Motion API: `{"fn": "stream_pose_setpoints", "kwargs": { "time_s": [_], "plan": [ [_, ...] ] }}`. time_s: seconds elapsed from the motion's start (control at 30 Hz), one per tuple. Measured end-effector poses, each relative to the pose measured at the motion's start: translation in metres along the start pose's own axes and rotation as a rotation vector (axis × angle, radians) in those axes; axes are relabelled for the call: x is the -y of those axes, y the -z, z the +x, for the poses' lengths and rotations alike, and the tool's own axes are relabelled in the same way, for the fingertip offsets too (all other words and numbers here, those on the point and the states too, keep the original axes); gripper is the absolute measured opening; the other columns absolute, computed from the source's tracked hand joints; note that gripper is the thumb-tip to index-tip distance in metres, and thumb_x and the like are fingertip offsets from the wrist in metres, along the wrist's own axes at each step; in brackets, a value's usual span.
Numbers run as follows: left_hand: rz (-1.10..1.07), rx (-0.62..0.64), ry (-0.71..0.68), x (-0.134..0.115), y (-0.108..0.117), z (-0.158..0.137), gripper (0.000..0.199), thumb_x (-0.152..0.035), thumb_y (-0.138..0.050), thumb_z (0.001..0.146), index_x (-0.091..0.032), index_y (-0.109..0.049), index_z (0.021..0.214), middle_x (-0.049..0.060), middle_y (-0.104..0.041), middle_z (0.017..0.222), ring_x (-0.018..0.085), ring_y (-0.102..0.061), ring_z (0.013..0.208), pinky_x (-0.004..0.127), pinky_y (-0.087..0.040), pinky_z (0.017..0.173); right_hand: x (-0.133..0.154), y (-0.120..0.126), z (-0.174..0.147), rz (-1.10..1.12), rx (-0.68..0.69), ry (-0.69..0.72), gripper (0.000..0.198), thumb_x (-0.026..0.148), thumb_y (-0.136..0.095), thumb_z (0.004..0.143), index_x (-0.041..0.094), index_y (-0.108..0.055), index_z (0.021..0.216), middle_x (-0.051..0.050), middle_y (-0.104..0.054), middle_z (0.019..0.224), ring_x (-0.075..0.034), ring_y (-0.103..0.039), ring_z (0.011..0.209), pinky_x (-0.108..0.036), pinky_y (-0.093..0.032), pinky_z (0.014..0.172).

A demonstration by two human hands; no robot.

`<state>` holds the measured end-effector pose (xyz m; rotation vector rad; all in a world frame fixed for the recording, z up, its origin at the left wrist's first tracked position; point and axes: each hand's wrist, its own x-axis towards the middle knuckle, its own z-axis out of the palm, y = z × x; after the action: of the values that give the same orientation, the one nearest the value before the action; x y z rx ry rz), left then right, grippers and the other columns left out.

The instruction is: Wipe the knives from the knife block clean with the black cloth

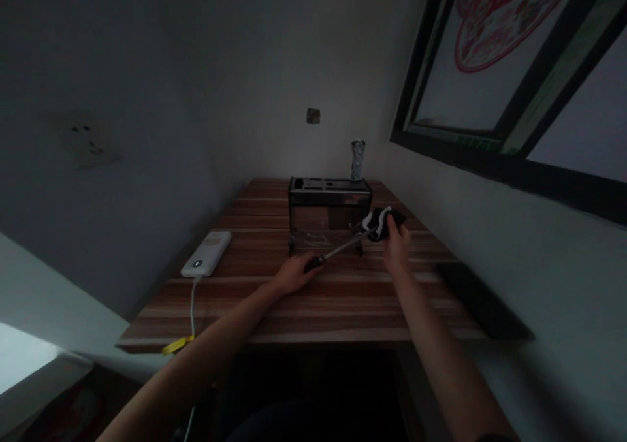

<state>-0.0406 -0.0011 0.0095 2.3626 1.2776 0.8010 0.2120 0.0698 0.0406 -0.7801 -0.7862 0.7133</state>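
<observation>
My left hand (294,273) is closed round the dark handle (314,264) of a slim knife-like tool. Its long, narrow metal blade (345,244) points up and to the right. At the blade's far end, my right hand (398,241) grips a bunched black-and-white cloth (378,223). The cloth hides the tip, and I cannot tell whether it is wrapped right round the metal. Just behind both hands stands a black rack (330,197) with slots in its top and see-through lower sides. A patterned, silvery upright handle (358,160) rises from the rack's right end.
A white power bank (206,254) with a white cable (192,308) lies on the left of the striped wooden table (337,305). A yellow tag (177,345) hangs at the front edge. To the right lies a flat black object (482,298). Walls close in both sides.
</observation>
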Motion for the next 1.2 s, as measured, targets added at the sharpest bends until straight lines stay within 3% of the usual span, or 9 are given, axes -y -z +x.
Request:
{"fn": "stream_pose_setpoints", "kwargs": {
  "time_s": [0.33,0.6,0.97,1.2],
  "plan": [
    [-0.008,-0.002,-0.018,0.001,-0.001,-0.001,0.025,-0.037,-0.048,0.084,-0.019,-0.057,0.099,0.004,-0.066,0.093,0.017,-0.062,0.084,0.024,-0.045,0.073,0.006,0.0,-0.009,0.075,0.077,-0.138,0.037,0.044,-0.064,0.068,0.018,-0.064,0.094,-0.003,-0.067,0.095,-0.016,-0.063,0.084,-0.031,-0.049,0.074],
    [0.085,0.011,0.057,-0.003,0.001,-0.003,0.027,-0.037,-0.049,0.084,-0.021,-0.057,0.103,0.004,-0.067,0.092,0.018,-0.062,0.085,0.025,-0.046,0.075,-0.005,-0.005,-0.025,-0.018,0.036,-0.07,0.035,0.045,-0.064,0.067,0.017,-0.065,0.089,-0.002,-0.068,0.09,-0.016,-0.062,0.086,-0.028,-0.047,0.076],
    [0.197,-0.029,0.081,-0.006,0.002,-0.005,0.024,-0.04,-0.044,0.085,-0.023,-0.055,0.098,0.003,-0.067,0.086,0.018,-0.064,0.079,0.023,-0.045,0.066,-0.016,-0.015,-0.057,-0.107,0.233,-0.16,0.034,0.043,-0.069,0.062,0.017,-0.068,0.084,-0.003,-0.07,0.085,-0.018,-0.063,0.079,-0.031,-0.047,0.075],
    [0.219,-0.019,0.068,-0.008,0.003,-0.004,0.023,-0.036,-0.046,0.085,-0.022,-0.055,0.1,0.004,-0.067,0.088,0.02,-0.064,0.08,0.024,-0.046,0.068,-0.025,-0.019,-0.075,-0.214,0.451,-0.208,0.036,0.04,-0.071,0.06,0.018,-0.068,0.089,-0.003,-0.07,0.088,-0.019,-0.062,0.079,-0.031,-0.048,0.074]
  ]
}}
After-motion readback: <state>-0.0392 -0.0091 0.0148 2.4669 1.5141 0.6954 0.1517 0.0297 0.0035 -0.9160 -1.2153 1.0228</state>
